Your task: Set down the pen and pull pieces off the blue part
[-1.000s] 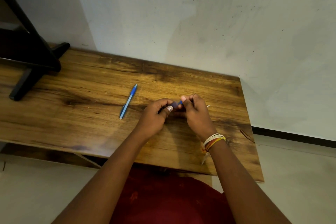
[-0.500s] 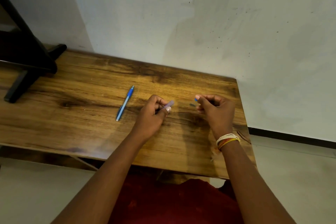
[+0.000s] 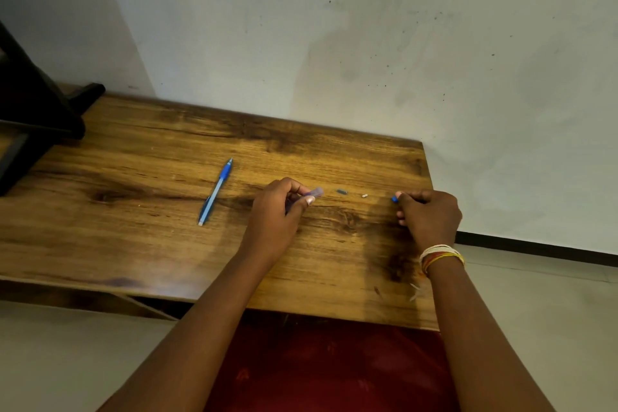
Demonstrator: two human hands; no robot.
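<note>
My left hand (image 3: pixel 279 211) grips a translucent pen barrel (image 3: pixel 314 192) whose open end sticks out past the thumb. My right hand (image 3: pixel 429 214), far to the right, holds the other pen piece; only its small blue end (image 3: pixel 394 199) shows beyond the fingers. Between the hands two tiny parts lie on the wooden table (image 3: pixel 150 244): a small dark piece (image 3: pixel 341 191) and a small white piece (image 3: pixel 365 196). A whole blue pen (image 3: pixel 215 192) lies to the left of my left hand.
A black stand (image 3: pixel 36 117) occupies the table's far left corner. The white wall (image 3: pixel 334 43) runs behind the table. The table's right edge is just beyond my right hand. Red cloth (image 3: pixel 327 368) lies below the front edge.
The hands held one pen together, then pulled apart. My right hand has moved right with its piece, and two small parts now lie on the table between them.
</note>
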